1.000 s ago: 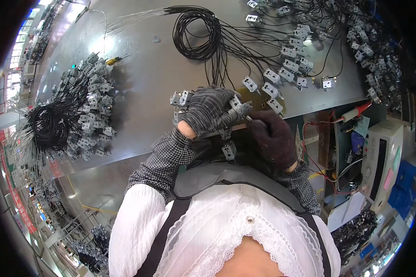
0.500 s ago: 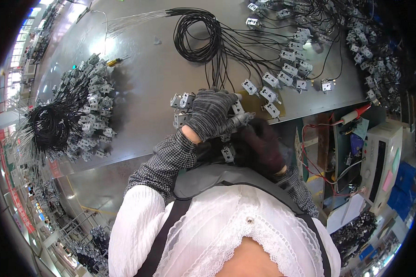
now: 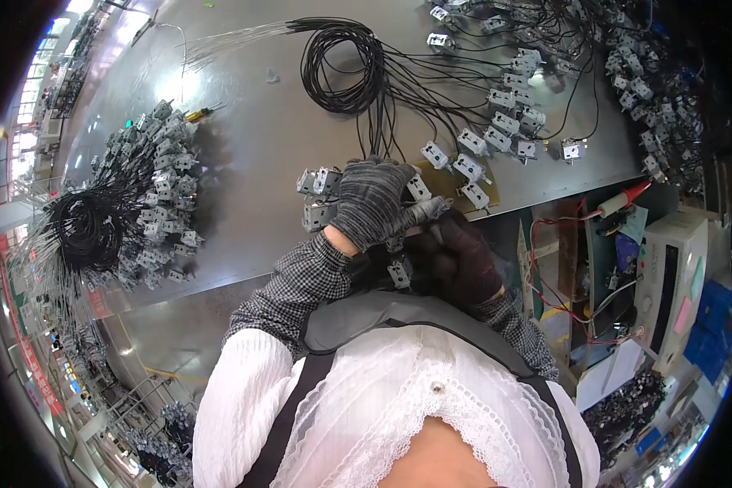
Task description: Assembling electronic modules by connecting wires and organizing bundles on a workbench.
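My left hand (image 3: 372,203), in a grey knitted glove, is closed over black cables (image 3: 376,134) at the table's near edge. Small silver box-shaped metal parts (image 3: 320,215) on those cables stick out left of its fingers. Another metal part (image 3: 417,189) shows beside its fingertips, and one more metal part (image 3: 399,273) hangs below the hand. My right hand (image 3: 464,259), in a dark maroon glove, is curled just below the left thumb, past the table edge. Shadow hides its fingertips and whatever they grip. The cables run up into a round coil (image 3: 342,69).
On the metal table (image 3: 248,163), a bundle of cabled parts (image 3: 167,179) lies left beside a yellow-handled tool (image 3: 199,114). More parts (image 3: 504,122) spread to the right over a tan pad (image 3: 490,195). Beyond the right edge are a red-tipped probe (image 3: 626,199) and a beige instrument (image 3: 673,272).
My right hand has shifted slightly and stays close under my left thumb. The left hand keeps its grip. The whole view has moved a little.
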Demonstrator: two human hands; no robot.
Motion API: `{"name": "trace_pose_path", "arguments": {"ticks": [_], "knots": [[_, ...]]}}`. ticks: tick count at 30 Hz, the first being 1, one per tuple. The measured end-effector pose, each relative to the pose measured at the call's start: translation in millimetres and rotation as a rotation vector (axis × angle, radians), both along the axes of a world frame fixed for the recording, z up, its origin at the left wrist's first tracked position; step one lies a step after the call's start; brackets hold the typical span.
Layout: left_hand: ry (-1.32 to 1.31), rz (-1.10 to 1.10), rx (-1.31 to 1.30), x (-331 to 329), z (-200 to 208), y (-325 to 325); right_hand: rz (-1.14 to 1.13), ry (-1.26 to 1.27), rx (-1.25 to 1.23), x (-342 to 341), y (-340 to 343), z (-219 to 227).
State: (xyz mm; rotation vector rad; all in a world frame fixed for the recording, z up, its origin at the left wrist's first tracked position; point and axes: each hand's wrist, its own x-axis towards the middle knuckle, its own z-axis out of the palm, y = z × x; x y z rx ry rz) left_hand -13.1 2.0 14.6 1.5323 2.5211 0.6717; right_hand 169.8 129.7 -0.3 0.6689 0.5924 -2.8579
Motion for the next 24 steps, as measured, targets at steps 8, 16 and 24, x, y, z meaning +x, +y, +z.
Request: {"name": "trace_pose_path", "arguments": {"ticks": [8,16,24], "knots": [[-0.14,0.044,0.065,4,11,5,-0.003,0.129,0.645,-6,0,3],[-0.665,0.049,0.316,-13,43,-29,-0.126,-0.163,-0.065,-4,-5,22],[-0.111,-0.041,-0.312,-14,24,-48,0.002,0.442,1.524,-20,18,-17]]}}
